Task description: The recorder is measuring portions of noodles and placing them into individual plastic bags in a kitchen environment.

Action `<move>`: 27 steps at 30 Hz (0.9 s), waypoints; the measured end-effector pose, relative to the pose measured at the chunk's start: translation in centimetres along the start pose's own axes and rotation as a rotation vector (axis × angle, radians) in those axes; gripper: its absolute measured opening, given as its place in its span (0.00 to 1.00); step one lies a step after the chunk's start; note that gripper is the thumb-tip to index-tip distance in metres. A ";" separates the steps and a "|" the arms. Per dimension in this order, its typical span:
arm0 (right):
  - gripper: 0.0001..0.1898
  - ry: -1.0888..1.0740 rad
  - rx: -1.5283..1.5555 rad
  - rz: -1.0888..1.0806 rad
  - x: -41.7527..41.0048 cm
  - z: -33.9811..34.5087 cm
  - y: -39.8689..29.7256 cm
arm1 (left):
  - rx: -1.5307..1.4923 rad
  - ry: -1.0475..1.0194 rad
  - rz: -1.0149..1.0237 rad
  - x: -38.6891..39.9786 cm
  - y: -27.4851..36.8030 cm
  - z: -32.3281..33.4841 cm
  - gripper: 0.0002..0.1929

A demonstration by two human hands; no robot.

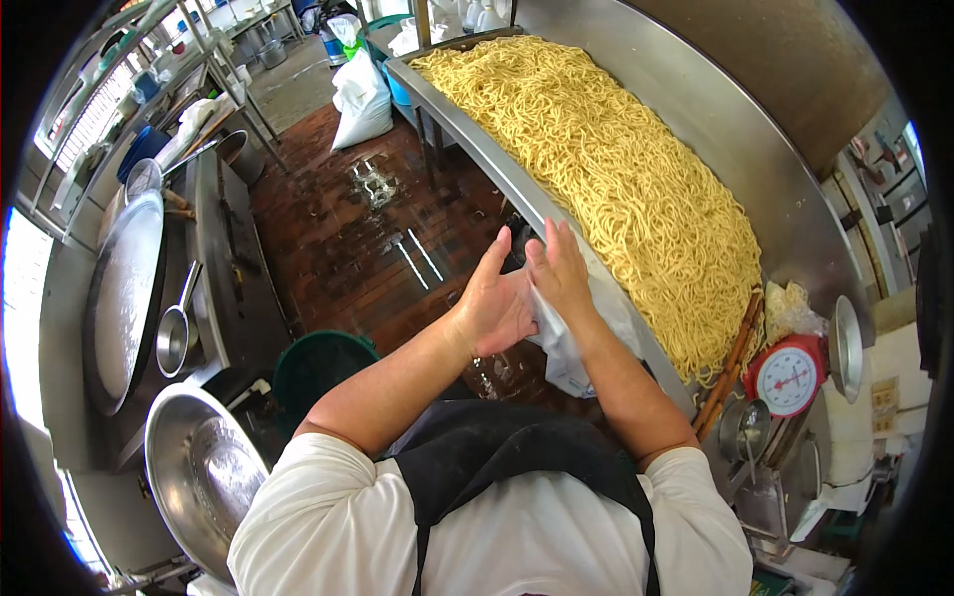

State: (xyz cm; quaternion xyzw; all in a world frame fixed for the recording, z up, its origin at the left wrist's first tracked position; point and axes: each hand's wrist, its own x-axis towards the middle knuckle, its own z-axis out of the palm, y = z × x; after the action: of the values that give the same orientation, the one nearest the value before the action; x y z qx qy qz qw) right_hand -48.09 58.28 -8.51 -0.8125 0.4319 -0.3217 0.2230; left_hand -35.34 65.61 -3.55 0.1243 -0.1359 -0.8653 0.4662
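Note:
Before my chest, above the near rim of a steel trough, my two hands face each other. Thin plastic film from a whitish translucent plastic bag [565, 356] runs between them. My right hand [563, 274] has this film against its palm side, thumb and forefinger pointing away from me. My left hand [498, 309] shows its palm and a raised thumb; some of its fingers are hidden at the plastic, so its hold is unclear. More plastic shows right of my right wrist, along the trough rim. Yellow noodles [604, 179] heap in the steel trough [689, 82] beyond.
Right of the trough are wooden sticks [734, 357], a red dial scale [786, 376] and a small metal pot [744, 428]. Leftward are a large steel basin [205, 477], a green bin [320, 369], a saucepan [175, 339] and a wide wok [127, 298]. The tiled floor [335, 246] is wet.

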 end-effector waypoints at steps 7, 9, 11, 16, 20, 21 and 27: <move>0.29 0.127 -0.038 -0.243 11.0 6.5 0.5 | 0.093 0.148 0.067 6.0 12.7 -9.7 0.34; 0.18 0.046 0.347 0.191 14.6 6.1 3.1 | 0.236 0.135 0.108 7.7 16.4 -12.1 0.25; 0.18 0.219 0.536 0.462 17.9 5.6 4.8 | 0.492 0.077 -0.099 9.2 21.3 -12.8 0.22; 0.18 0.637 0.505 0.383 21.7 2.6 7.0 | 0.017 0.416 0.070 15.7 31.8 -19.7 0.19; 0.12 0.510 0.464 0.495 24.2 2.7 8.6 | -0.064 0.480 0.114 21.0 36.8 -19.6 0.18; 0.11 0.460 0.442 0.455 24.8 2.9 9.0 | 0.053 0.560 0.126 22.1 37.0 -18.3 0.17; 0.19 0.552 0.254 0.326 37.4 3.3 11.6 | 0.409 0.692 0.184 26.9 39.3 -18.0 0.13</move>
State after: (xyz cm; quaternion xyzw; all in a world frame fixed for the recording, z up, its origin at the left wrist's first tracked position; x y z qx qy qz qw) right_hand -36.52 20.85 -5.83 -0.5806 0.5567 -0.5410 0.2457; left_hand -13.15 20.10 -8.91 0.4854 -0.1511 -0.6822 0.5255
